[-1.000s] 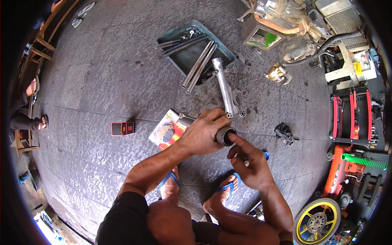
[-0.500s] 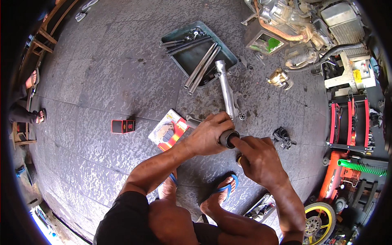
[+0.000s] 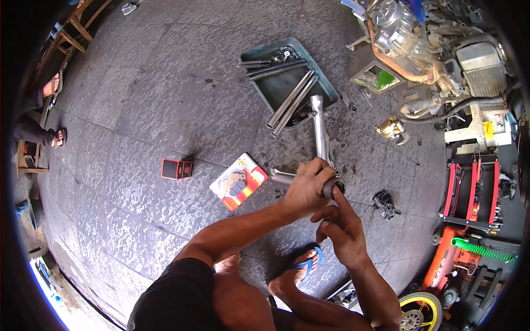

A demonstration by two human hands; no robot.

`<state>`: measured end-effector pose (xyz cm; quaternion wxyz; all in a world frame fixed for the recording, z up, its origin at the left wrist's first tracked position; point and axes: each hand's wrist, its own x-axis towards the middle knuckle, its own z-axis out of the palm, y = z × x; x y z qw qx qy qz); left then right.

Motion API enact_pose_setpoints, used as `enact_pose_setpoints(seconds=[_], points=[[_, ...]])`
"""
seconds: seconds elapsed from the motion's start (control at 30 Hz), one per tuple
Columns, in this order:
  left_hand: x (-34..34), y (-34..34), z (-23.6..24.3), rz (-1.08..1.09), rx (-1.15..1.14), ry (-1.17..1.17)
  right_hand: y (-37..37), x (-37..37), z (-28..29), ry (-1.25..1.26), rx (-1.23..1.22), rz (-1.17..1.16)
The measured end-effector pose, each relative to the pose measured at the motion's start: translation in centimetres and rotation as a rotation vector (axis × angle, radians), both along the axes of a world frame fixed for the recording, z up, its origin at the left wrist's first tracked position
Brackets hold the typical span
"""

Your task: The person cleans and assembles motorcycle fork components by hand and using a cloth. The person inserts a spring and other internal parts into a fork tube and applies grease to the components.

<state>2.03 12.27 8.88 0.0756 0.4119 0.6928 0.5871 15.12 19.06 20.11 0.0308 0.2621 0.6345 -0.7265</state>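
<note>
My left hand (image 3: 309,187) is closed round a metal fork leg (image 3: 282,175), whose round open end (image 3: 332,188) faces me. My right hand (image 3: 345,237) has its index finger at the inside of that end; its other fingers are loosely bent and apart, holding nothing. Just beyond, a second silver fork leg (image 3: 321,132) lies against a grey-green tray (image 3: 276,91) that holds two chrome tubes (image 3: 289,102), long springs (image 3: 279,70) and small parts. A packaged brake pad set (image 3: 238,182) and a small red-and-black box (image 3: 176,169) lie to the left of my hands.
At right are engine parts (image 3: 397,30), a brass-coloured caliper (image 3: 392,130), a dark rag (image 3: 385,203), a red tool cart (image 3: 472,193), an orange tank (image 3: 433,265) and a yellow wheel (image 3: 419,302). Another person's sandalled feet (image 3: 57,138) are by a wooden bench (image 3: 27,157) at left.
My view has shifted, so the scene sits lower and further right. My right index finger has moved about in the tube's end, and the other fingers have shifted; my left hand keeps its grip.
</note>
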Motion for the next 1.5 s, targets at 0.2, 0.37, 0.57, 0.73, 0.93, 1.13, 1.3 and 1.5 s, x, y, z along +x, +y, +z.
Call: enact_pose_setpoints(seconds=[0.2, 0.37, 0.57, 0.73, 0.93, 1.13, 1.3, 1.5], points=[[-0.5, 0.3, -0.7, -0.105, 0.061, -0.152, 2.8, -0.9, -0.6, 0.047, 0.657, 0.258], [-0.9, 0.1, -1.3, -0.085, 0.021, -0.130, 3.5, -2.9, 1.5, 0.001, 1.542, 0.654], [-1.0, -0.1, -1.6, -0.134, 0.017, -0.176, 3.1, -4.2, 3.4, -0.057, 1.897, 0.850], [-1.0, 0.2, -1.9, -0.113, 0.061, -0.029, 3.3, -4.9, 2.9, -0.051, 1.310, 0.692], [-1.5, 0.1, -1.9, -0.082, 0.060, -0.161, 2.9, -6.1, 2.2, -0.243, 0.676, 0.367], [-2.9, -0.8, -1.9, -0.067, 0.085, -0.248, 4.0, -7.1, 2.7, 0.082, 1.040, 0.606], [-3.8, -2.3, -2.2, -0.052, 0.110, -0.248, 8.7, -10.8, -0.4, -0.085, 0.920, 0.240], [-4.2, -5.0, -2.7, -0.087, 0.162, -0.263, 9.5, -19.5, -16.6, 0.141, 1.168, 0.255]])
